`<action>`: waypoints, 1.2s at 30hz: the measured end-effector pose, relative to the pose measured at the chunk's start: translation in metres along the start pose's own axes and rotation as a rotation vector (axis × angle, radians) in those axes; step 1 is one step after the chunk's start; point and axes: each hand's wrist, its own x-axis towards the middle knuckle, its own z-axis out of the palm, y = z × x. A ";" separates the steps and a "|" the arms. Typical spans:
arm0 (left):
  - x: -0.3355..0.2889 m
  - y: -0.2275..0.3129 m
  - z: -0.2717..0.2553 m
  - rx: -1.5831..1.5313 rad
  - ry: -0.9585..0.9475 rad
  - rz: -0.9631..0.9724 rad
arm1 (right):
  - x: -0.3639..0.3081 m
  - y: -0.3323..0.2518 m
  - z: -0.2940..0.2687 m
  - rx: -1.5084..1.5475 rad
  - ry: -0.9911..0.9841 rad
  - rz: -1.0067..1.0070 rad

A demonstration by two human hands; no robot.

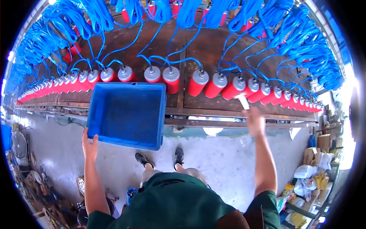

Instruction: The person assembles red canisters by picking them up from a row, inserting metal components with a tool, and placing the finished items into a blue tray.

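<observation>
My left hand (90, 144) is closed on the near left corner of a blue plastic crate (163, 114), its thumb over the rim. The crate's inside shows no contents, and its far side lies over the bench edge. My right hand (256, 121), smeared by motion, holds a slim white strip-like thing (243, 102). Its far end reaches one of the red cylinders (233, 91); whether they touch I cannot tell. Several such red cylinders (198, 83) with grey caps and metal fittings stand in a row along the bench, a blue cable running from each.
Thick coils of blue cable (187, 13) lie across the far side of the brown bench (152, 38). To the right, a shelf bears cartons (324, 142) and plastic bags (305, 171). A fan (18, 145) stands at the left, and clutter lies at lower left.
</observation>
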 end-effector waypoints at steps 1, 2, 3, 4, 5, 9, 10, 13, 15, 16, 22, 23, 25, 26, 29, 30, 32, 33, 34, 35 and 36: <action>-0.003 0.009 -0.003 -0.028 -0.007 -0.036 | -0.002 -0.031 0.018 -0.162 -0.004 -0.016; -0.009 0.006 -0.001 -0.075 -0.019 -0.091 | 0.002 -0.045 0.035 -0.159 0.013 -0.102; -0.012 0.000 -0.002 -0.066 -0.014 -0.056 | 0.005 -0.049 0.051 -0.152 -0.062 -0.046; -0.016 0.001 -0.001 -0.071 -0.011 -0.047 | 0.007 -0.044 0.068 -0.146 -0.056 -0.022; -0.020 0.003 -0.003 -0.063 -0.005 -0.034 | 0.013 -0.035 0.084 -0.145 -0.070 0.007; -0.039 0.007 -0.012 -0.038 -0.014 0.007 | 0.033 -0.019 0.116 -0.179 -0.083 0.131; -0.043 0.009 -0.014 -0.037 -0.010 0.008 | 0.037 -0.016 0.120 -0.190 -0.059 0.149; -0.057 0.003 -0.021 -0.018 -0.006 -0.021 | 0.050 -0.019 0.130 -0.249 -0.080 0.165; -0.065 -0.019 -0.024 -0.032 0.016 0.008 | 0.057 -0.026 0.139 -0.337 -0.081 0.113; -0.069 -0.016 -0.025 -0.023 0.032 -0.013 | 0.058 -0.016 0.144 -0.383 -0.086 0.121; -0.029 0.002 -0.033 -0.014 0.026 0.067 | 0.050 0.024 0.141 -0.410 -0.066 0.118; -0.025 -0.001 -0.041 0.002 0.052 0.037 | 0.048 0.009 0.136 -0.442 -0.085 0.135; -0.004 -0.003 -0.048 -0.133 0.030 -0.032 | 0.041 0.003 0.124 -0.445 -0.006 0.161; 0.009 -0.008 -0.052 -0.128 0.046 -0.046 | 0.036 -0.014 0.116 -0.391 0.010 0.185; 0.057 -0.051 -0.048 -0.298 0.068 -0.152 | 0.004 -0.031 0.101 -0.222 0.134 0.189; 0.075 -0.072 -0.045 -0.298 0.074 -0.162 | -0.010 -0.054 0.098 0.176 0.117 0.237; 0.121 -0.095 -0.035 -0.412 0.090 -0.203 | -0.052 -0.058 0.107 0.222 0.155 0.363; 0.145 -0.099 -0.036 -0.472 0.088 -0.223 | -0.081 -0.059 0.108 0.393 -0.007 0.686; 0.176 -0.110 -0.033 -0.497 0.078 -0.214 | -0.123 -0.036 0.124 0.511 -0.010 0.735; 0.198 -0.138 -0.036 -0.487 0.126 -0.224 | -0.148 -0.072 0.140 0.610 -0.088 0.930; 0.228 -0.156 -0.030 -0.504 0.147 -0.220 | -0.189 -0.071 0.156 0.606 -0.200 1.038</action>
